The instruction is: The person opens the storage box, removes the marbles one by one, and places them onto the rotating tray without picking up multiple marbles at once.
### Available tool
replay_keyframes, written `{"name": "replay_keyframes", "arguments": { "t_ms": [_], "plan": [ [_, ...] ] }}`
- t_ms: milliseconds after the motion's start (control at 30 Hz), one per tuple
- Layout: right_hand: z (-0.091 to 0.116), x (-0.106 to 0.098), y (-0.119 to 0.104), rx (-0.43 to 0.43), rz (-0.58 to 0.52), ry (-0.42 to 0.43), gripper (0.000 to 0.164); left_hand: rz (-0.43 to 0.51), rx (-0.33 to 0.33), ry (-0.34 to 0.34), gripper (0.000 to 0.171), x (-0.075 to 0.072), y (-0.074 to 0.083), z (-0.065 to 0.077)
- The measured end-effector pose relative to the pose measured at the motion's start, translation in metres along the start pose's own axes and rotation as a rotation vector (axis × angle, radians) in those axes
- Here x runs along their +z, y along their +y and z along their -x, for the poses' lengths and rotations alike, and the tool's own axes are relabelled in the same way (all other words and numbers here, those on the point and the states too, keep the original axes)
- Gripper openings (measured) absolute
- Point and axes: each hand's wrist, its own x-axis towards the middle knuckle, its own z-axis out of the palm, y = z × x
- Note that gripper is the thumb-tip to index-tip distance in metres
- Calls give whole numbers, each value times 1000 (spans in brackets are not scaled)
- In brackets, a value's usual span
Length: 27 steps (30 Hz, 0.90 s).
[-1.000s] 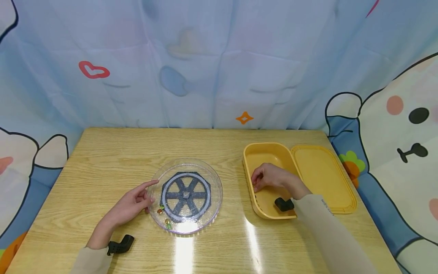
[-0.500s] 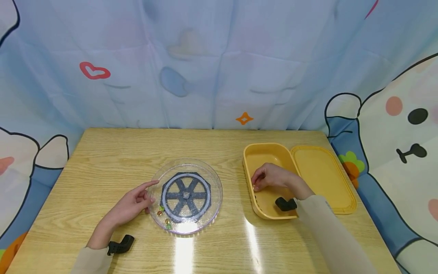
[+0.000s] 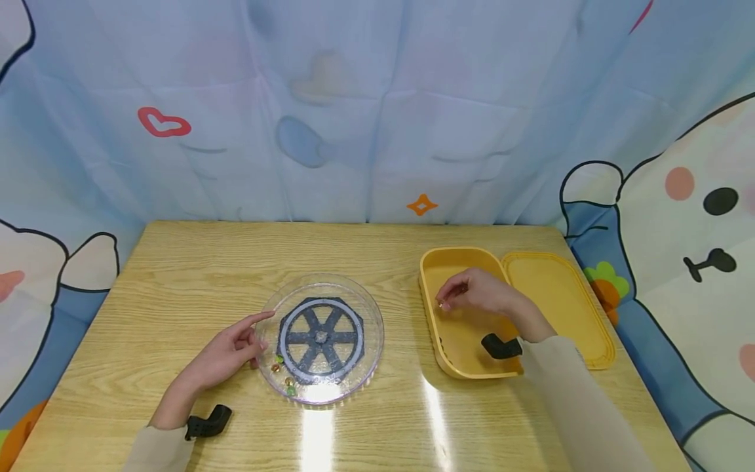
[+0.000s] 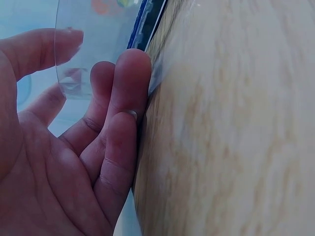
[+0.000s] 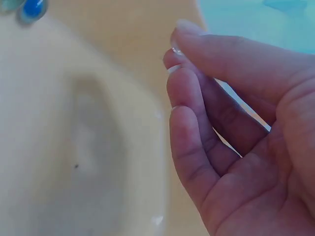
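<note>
Resting on the worktop (image 3: 177, 275), the left hand (image 3: 221, 357) lies with its fingers (image 4: 129, 83) loose and nearly straight, the forefinger stretched out so that its tip meets the rim of the clear round dish (image 3: 321, 337). That dish sits just beyond those fingertips and covers a dark wheel-shaped disc (image 3: 320, 339); a few small orange and green beads (image 3: 283, 380) lie inside its near edge, close beside the fingers. In the left wrist view the fingertips press against the dish's clear edge and grip nothing.

Over the yellow box (image 3: 430, 269) the right hand (image 3: 478, 295) hovers with its fingers (image 5: 189, 123) curled together, thumb closed against the fingertips; they pinch a small bead (image 3: 440, 305), seen from the head view as a tiny dot at the tips, its colour too small to tell. Below those fingers lies the box floor. The box's lid (image 3: 554, 305) lies flat on the worktop, touching the box on the side away from the fingertips
</note>
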Motion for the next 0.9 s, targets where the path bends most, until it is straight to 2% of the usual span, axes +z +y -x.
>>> {"name": "replay_keyframes", "arguments": {
  "t_ms": [167,300,567,733,900],
  "plan": [
    [3,1,-11,-10,9,54,18,-9,-5,4,55,0,0,2],
    [5,6,-22,-59,29,91,18,-9,-11,8,55,-1,1,2],
    [0,30,-43,-164,115,210,13,-6,20,9,55,-1,0,1],
    [-7,51,-54,-226,119,223,12,-5,23,6,55,0,-3,-1],
    [-14,75,-64,-299,146,186,13,5,27,8,55,0,-4,-2]
  ]
}}
